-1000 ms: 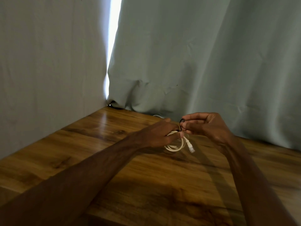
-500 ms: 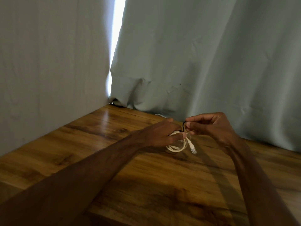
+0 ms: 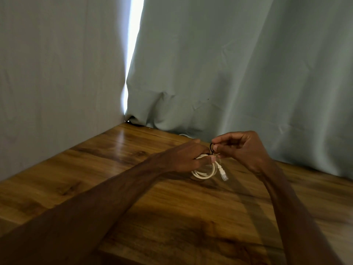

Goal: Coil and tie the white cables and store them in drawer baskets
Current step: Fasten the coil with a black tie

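Note:
A white cable (image 3: 205,174) is wound into a small coil just above the wooden table (image 3: 133,169), with its clear plug (image 3: 223,175) hanging at the right. My left hand (image 3: 186,158) grips the top of the coil, thumb across the loops. My right hand (image 3: 242,149) pinches a thin black tie (image 3: 211,146) at the coil's top, right against my left fingertips. Much of the coil is hidden under my left hand.
Pale grey-green curtains (image 3: 229,73) hang along the table's back and left edges, with a bright gap (image 3: 133,44) between them. A bit of another white cable (image 3: 184,135) shows at the curtain's foot behind my hands.
My hands hold the same grip on coil and tie. The plug hangs a little lower and my right fingers have shifted slightly at the tie.

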The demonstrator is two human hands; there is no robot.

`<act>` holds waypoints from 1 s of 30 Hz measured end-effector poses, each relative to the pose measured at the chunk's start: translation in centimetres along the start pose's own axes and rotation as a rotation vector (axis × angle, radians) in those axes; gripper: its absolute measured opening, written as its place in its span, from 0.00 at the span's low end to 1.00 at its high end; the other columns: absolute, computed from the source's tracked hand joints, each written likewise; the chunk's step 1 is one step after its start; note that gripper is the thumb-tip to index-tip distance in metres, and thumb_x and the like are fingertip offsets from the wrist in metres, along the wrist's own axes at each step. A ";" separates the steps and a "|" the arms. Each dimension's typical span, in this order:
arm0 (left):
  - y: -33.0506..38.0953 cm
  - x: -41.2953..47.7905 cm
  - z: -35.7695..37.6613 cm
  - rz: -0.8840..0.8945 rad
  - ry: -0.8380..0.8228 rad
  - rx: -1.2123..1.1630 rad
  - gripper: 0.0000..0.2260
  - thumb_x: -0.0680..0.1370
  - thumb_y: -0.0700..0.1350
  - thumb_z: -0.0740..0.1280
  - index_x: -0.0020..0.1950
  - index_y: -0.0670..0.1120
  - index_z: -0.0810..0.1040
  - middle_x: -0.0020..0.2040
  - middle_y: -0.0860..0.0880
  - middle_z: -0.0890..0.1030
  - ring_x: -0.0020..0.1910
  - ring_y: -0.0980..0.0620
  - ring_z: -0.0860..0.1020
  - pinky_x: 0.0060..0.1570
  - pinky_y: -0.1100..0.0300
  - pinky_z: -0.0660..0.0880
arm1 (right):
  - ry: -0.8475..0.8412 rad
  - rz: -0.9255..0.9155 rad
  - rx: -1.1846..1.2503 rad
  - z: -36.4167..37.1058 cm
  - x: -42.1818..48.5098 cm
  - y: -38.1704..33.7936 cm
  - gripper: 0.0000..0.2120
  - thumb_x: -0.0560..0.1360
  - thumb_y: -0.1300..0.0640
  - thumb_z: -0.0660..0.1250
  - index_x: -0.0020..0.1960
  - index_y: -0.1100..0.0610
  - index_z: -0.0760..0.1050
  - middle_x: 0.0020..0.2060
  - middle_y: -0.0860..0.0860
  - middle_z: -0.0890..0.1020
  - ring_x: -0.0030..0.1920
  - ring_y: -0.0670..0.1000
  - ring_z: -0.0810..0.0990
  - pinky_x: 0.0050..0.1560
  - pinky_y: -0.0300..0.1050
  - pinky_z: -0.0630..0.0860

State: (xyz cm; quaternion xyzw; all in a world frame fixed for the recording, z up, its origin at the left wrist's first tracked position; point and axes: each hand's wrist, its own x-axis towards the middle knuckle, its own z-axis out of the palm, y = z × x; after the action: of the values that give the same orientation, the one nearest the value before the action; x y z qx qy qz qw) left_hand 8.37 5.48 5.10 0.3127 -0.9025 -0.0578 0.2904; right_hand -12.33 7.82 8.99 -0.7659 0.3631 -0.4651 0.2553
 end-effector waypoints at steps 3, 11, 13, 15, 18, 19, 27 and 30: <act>0.3 -0.2 -0.3 -0.008 0.002 -0.017 0.16 0.85 0.53 0.61 0.51 0.44 0.82 0.40 0.42 0.80 0.46 0.41 0.79 0.46 0.44 0.74 | -0.021 0.005 0.014 0.1 0.0 0.1 0.10 0.71 0.70 0.75 0.53 0.67 0.84 0.43 0.59 0.88 0.45 0.59 0.88 0.45 0.47 0.85; 0.8 -0.2 -0.6 0.027 -0.003 -0.059 0.15 0.85 0.48 0.63 0.49 0.39 0.82 0.37 0.44 0.77 0.44 0.37 0.79 0.40 0.59 0.69 | -0.065 0.025 0.009 0.2 0.1 0.2 0.11 0.72 0.70 0.75 0.54 0.65 0.84 0.44 0.61 0.87 0.46 0.60 0.87 0.47 0.47 0.86; 0.8 -0.3 -0.6 0.046 -0.009 -0.061 0.13 0.85 0.47 0.63 0.47 0.41 0.81 0.34 0.53 0.73 0.44 0.40 0.78 0.39 0.66 0.68 | -0.081 0.028 -0.012 0.2 0.2 0.3 0.10 0.72 0.69 0.75 0.54 0.64 0.84 0.43 0.60 0.87 0.46 0.59 0.87 0.48 0.49 0.86; 0.8 -0.2 -0.5 0.050 -0.013 -0.064 0.14 0.85 0.47 0.63 0.48 0.39 0.81 0.34 0.55 0.71 0.44 0.41 0.77 0.39 0.70 0.67 | -0.094 0.030 -0.029 0.1 0.1 0.4 0.10 0.72 0.70 0.75 0.54 0.64 0.84 0.43 0.60 0.87 0.46 0.59 0.87 0.48 0.49 0.86; 0.6 -0.2 -0.2 0.049 -0.013 -0.075 0.15 0.85 0.47 0.63 0.50 0.38 0.82 0.35 0.53 0.72 0.43 0.42 0.77 0.39 0.69 0.67 | -0.108 0.039 -0.037 0.0 0.1 0.3 0.10 0.72 0.70 0.75 0.53 0.65 0.84 0.43 0.59 0.87 0.45 0.56 0.87 0.46 0.46 0.85; 0.6 -0.2 -0.1 0.052 -0.016 -0.073 0.15 0.85 0.47 0.63 0.50 0.38 0.82 0.35 0.51 0.73 0.43 0.41 0.77 0.38 0.67 0.67 | -0.113 0.039 -0.047 0.0 0.1 0.3 0.10 0.72 0.70 0.75 0.53 0.65 0.84 0.43 0.59 0.87 0.45 0.55 0.87 0.46 0.45 0.85; 0.3 -0.2 0.2 0.003 -0.010 -0.089 0.16 0.85 0.48 0.62 0.46 0.39 0.82 0.35 0.48 0.76 0.41 0.47 0.76 0.39 0.62 0.67 | -0.096 0.056 -0.055 0.2 0.1 0.4 0.09 0.72 0.69 0.75 0.52 0.64 0.85 0.43 0.59 0.87 0.46 0.60 0.88 0.48 0.51 0.86; 0.3 -0.1 -0.1 0.014 -0.012 -0.086 0.13 0.85 0.45 0.63 0.43 0.51 0.82 0.32 0.59 0.72 0.39 0.63 0.74 0.37 0.72 0.66 | -0.085 0.051 -0.040 0.6 0.1 0.5 0.09 0.74 0.68 0.74 0.53 0.65 0.84 0.44 0.59 0.88 0.45 0.60 0.88 0.46 0.47 0.85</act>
State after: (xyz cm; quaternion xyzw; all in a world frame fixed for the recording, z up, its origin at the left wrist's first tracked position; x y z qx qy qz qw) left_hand 8.39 5.79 5.23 0.2934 -0.9031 -0.0963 0.2985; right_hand -11.95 7.50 8.45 -0.7805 0.3805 -0.4180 0.2669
